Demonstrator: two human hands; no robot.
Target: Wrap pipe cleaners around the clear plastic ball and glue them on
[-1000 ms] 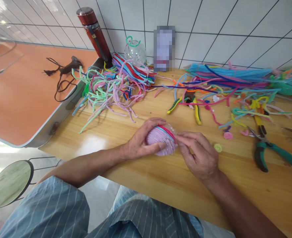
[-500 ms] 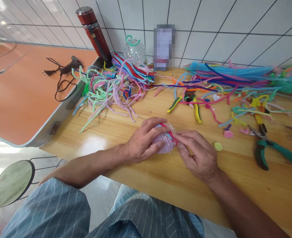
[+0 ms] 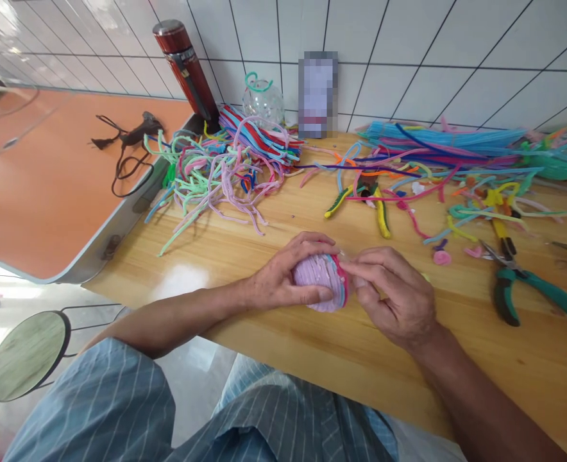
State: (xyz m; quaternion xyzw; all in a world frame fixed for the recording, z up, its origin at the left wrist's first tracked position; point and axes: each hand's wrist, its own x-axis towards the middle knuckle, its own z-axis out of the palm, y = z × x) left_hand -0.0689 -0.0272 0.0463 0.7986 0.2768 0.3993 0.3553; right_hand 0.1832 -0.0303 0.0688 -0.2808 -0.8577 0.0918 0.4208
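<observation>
My left hand (image 3: 283, 276) is wrapped round a ball covered in coiled lilac pipe cleaners (image 3: 318, 277), holding it just above the wooden table (image 3: 274, 346). The ball's right end shows blue and red bands. My right hand (image 3: 394, 295) is closed against that end, its fingertips pinching at the red rim; what they grip is too small to make out. Both forearms reach in from the bottom of the view.
Loose pipe cleaners (image 3: 216, 173) lie heaped at the back left, with bundles (image 3: 447, 144) at the back right. Green-handled pliers (image 3: 519, 282) and yellow-handled cutters (image 3: 370, 202) lie to the right. A red flask (image 3: 185, 67), a clear globe (image 3: 263, 99) and an orange table (image 3: 47, 179) stand nearby.
The ball has been turned in my left hand, so more lilac coil shows. My right hand has slid closer against its red end. The small green coil is now hidden behind my right hand.
</observation>
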